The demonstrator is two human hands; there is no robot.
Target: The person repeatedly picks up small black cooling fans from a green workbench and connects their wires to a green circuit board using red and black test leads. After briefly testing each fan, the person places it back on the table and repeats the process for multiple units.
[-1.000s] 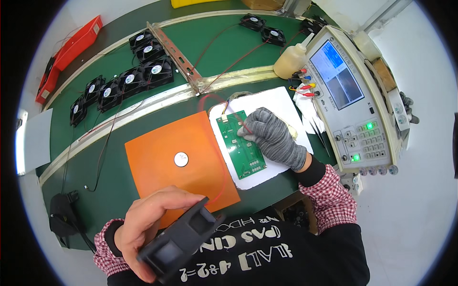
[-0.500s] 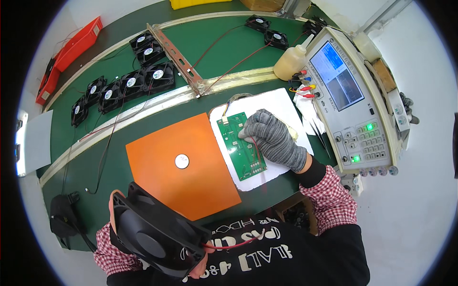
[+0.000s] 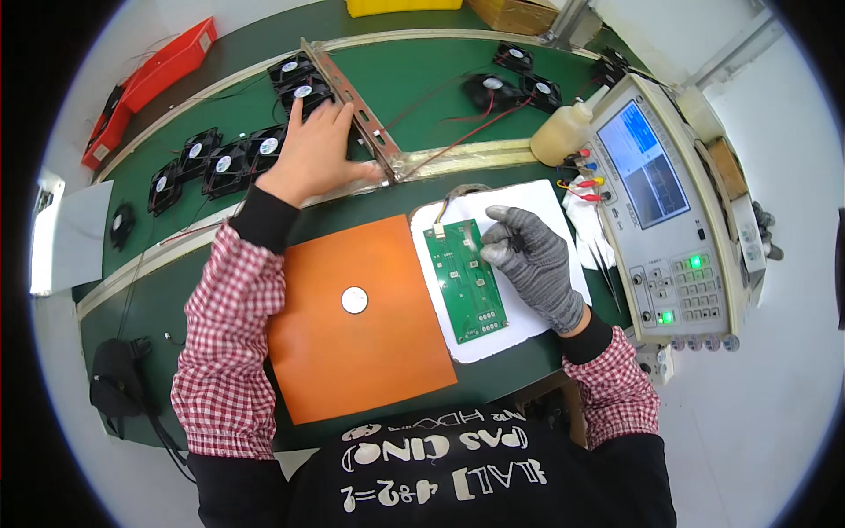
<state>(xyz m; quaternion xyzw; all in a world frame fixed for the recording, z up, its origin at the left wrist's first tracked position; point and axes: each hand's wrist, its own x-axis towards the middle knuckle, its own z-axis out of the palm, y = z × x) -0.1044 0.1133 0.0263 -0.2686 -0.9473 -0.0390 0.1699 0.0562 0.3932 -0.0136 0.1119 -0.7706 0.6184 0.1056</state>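
Observation:
My bare left hand (image 3: 315, 150) reaches over the black fans left of the slotted metal strip, fingers spread. Its fingertips are at a black fan (image 3: 310, 93); whatever lies directly under the palm is hidden. My right hand (image 3: 537, 264), in a grey knit glove, hovers at the right edge of a green circuit board (image 3: 462, 290). A gap shows between its thumb and forefinger, with nothing visible between them. The board lies on a white pad (image 3: 528, 198), with a cable plugged into its upper left corner.
An orange sheet (image 3: 370, 370) with a round white disc (image 3: 355, 300) lies left of the pad. The slotted metal strip (image 3: 348, 101) divides the fans. At right stand a bottle (image 3: 559, 134), tweezers (image 3: 607, 273) and a test instrument (image 3: 678, 264). Red bins (image 3: 167, 66) are far left.
My left hand has gone from near my body, where it held a large black fan, out to the far fans. One more fan lies right of the strip. The red wire has left my right hand.

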